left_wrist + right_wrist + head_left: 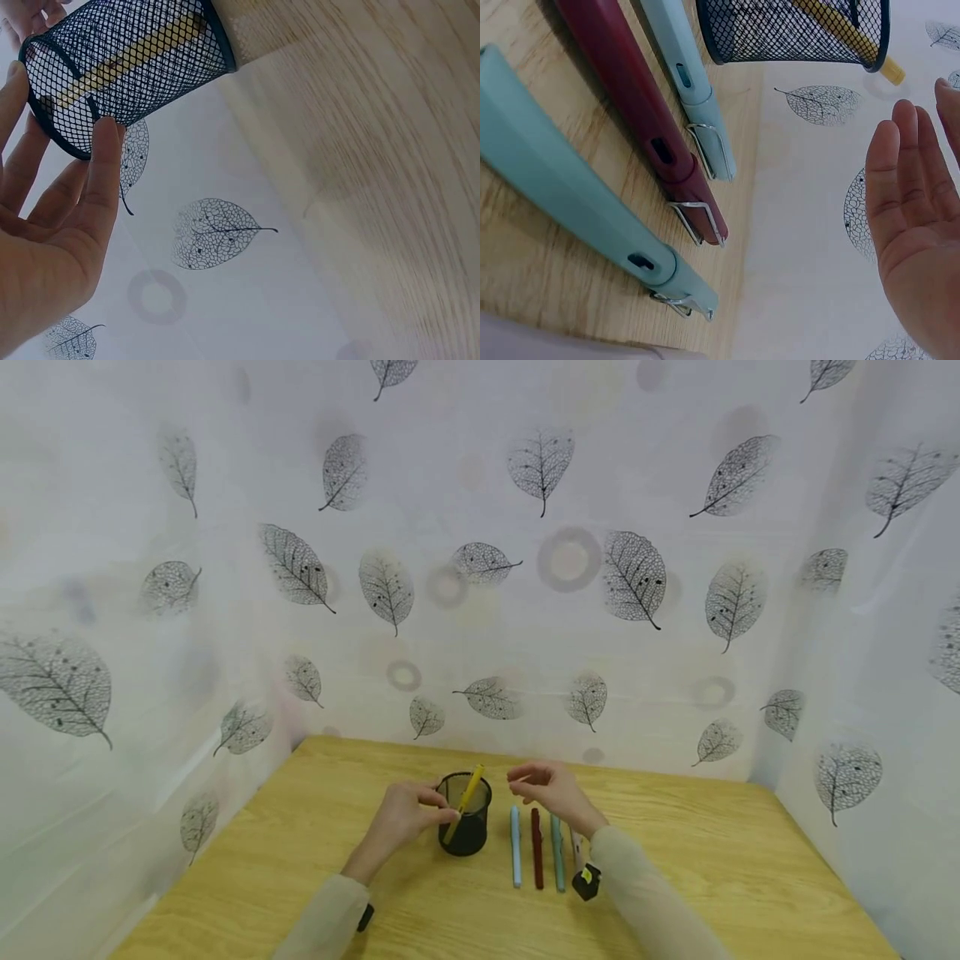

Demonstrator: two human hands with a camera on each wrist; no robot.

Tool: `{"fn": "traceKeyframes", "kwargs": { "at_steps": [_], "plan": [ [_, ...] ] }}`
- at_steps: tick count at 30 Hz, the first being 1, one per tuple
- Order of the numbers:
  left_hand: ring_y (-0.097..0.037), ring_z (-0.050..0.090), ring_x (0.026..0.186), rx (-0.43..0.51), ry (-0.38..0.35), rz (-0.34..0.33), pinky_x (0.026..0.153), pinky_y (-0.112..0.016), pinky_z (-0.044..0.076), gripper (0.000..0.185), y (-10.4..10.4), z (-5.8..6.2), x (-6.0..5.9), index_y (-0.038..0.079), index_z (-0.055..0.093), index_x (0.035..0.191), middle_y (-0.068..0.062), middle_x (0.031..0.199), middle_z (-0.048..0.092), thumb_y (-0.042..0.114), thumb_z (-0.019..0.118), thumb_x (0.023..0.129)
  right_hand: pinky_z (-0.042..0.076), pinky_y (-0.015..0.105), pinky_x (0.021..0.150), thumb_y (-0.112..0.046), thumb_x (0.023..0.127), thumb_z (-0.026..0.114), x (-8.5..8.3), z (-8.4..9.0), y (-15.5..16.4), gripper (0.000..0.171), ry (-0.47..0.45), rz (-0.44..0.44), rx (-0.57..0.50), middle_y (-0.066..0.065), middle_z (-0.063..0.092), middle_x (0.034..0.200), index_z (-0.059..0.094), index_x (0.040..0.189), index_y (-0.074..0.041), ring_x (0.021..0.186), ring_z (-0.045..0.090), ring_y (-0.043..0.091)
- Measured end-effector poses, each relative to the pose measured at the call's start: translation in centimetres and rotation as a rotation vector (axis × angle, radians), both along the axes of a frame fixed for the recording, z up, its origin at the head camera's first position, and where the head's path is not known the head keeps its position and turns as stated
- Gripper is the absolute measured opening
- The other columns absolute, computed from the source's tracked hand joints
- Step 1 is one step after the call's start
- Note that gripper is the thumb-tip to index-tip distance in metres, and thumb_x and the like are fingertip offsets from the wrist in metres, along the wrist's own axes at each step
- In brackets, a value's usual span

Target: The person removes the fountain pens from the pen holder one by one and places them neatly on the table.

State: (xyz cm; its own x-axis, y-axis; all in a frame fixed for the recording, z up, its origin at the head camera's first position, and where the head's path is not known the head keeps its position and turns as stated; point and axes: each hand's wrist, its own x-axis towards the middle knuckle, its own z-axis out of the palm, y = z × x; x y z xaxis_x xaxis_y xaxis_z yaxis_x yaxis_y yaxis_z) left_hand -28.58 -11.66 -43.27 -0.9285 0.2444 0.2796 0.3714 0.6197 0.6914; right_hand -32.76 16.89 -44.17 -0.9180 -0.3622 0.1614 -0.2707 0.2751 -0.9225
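Steadying the black mesh cup [465, 827], the left hand [405, 817] has its fingers [101, 161] laid against the cup's rim and side, fairly straight rather than wrapped round it, so this reads as a touch more than a firm hold. The right hand [551, 789] hovers just right of the cup, above the far ends of the pens, with relaxed, slightly bent fingers [900, 172] and nothing in it. A yellow pen [465, 802] already stands tilted inside the cup, its top sticking out over the rim; the left wrist view shows it through the mesh [127, 56]. On the wooden table [300, 860], just right of the cup, three pens lie side by side and roughly parallel: a light blue pen [516, 847] nearest the cup, a dark red pen [537, 852] in the middle and a teal pen [558, 856] beyond it. The right wrist view shows their clips pointing away from the person. A pale, perhaps pinkish fourth pen [576, 852] shows beside the teal one, mostly hidden by the right sleeve. Judged from this layout, one pen is stowed and at least three are left on the table, so the work looks to be at an early stage.
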Motion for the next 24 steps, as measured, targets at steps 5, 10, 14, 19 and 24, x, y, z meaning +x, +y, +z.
{"fn": "traceKeyframes", "kwargs": {
  "at_steps": [5,10,14,19,24],
  "plan": [
    [-0.030,0.062,0.120,-0.015,0.003,0.012,0.067,-0.025,0.045,0.015,0.0,0.1,0.0,0.029,0.073,0.067,-0.013,0.128,0.065,0.033,0.083,0.077,0.054,0.054,0.084,-0.031,0.091,0.071,-0.2,-0.4,-0.7,0.030,-0.001,-0.007,0.034,0.007,0.072,0.115,0.070,0.118,-0.017,0.088,0.069,0.022],
    [-0.030,0.063,0.119,-0.021,0.009,0.017,0.071,-0.028,0.047,0.016,0.1,0.2,0.0,0.029,0.072,0.066,-0.013,0.127,0.065,0.033,0.083,0.077,0.055,0.049,0.085,-0.029,0.094,0.067,-0.2,-0.3,-1.5,0.035,0.029,0.037,0.015,0.012,0.066,0.127,0.066,0.125,-0.011,0.100,0.067,0.030],
    [-0.030,0.064,0.118,-0.024,0.011,0.017,0.074,-0.030,0.049,0.016,0.1,0.1,-0.1,0.030,0.072,0.066,-0.013,0.127,0.066,0.033,0.083,0.077,0.055,0.049,0.087,-0.028,0.096,0.064,0.0,-0.2,-2.0,0.037,0.033,0.066,0.018,0.010,0.062,0.135,0.063,0.130,-0.010,0.107,0.065,0.026],
    [-0.029,0.063,0.120,-0.024,0.004,0.019,0.074,-0.030,0.047,0.015,0.1,0.2,-0.1,0.030,0.073,0.067,-0.012,0.128,0.066,0.032,0.083,0.077,0.053,0.052,0.088,-0.028,0.097,0.063,0.1,-0.2,-2.8,0.036,0.024,0.072,0.046,0.008,0.060,0.137,0.063,0.132,-0.019,0.106,0.066,0.021],
    [-0.031,0.064,0.118,-0.032,0.009,0.018,0.068,-0.026,0.046,0.014,0.2,0.3,-0.1,0.029,0.073,0.067,-0.013,0.128,0.065,0.032,0.083,0.077,0.051,0.054,0.092,-0.033,0.097,0.062,0.2,-0.2,-3.5,0.038,0.006,0.079,0.094,0.007,0.061,0.135,0.060,0.135,-0.027,0.106,0.065,0.026]
  ]
}}
